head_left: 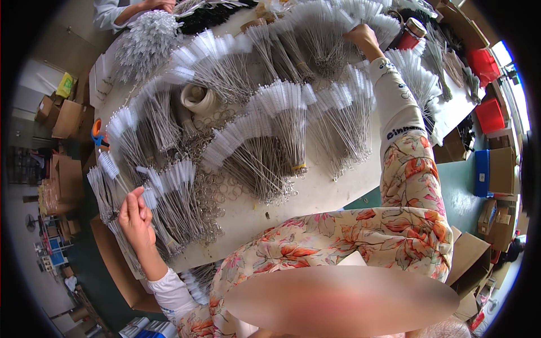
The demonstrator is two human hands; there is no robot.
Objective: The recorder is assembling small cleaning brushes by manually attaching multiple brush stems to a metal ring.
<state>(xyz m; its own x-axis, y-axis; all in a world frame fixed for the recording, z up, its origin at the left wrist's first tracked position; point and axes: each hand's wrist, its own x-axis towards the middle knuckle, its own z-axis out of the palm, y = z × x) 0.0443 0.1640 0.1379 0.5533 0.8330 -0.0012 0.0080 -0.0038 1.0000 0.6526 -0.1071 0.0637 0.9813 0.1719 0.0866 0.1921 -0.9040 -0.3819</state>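
Observation:
My left hand (137, 219) is at the left side of the table, thumb and fingers pinched on the thin wire stem of a white bristle brush (109, 164). Its bristle head points up and away from me. Below and beside this hand lie more wire brushes (169, 188) with their looped ends toward me. My right arm stretches far across the table. Closed fingers of my right hand (365, 38) are at the white heads of a big fanned pile of brushes (327, 34); whatever they hold is too small to make out.
Banded brush bundles (290, 129) and loose wire rings (220, 188) cover much of the white table (315, 194). A roll (198, 99), orange-handled scissors (98, 134) and a red jar (411, 34) stand among them. Another person's hand (160, 4) is at the far left. Cardboard boxes (465, 262) surround the table.

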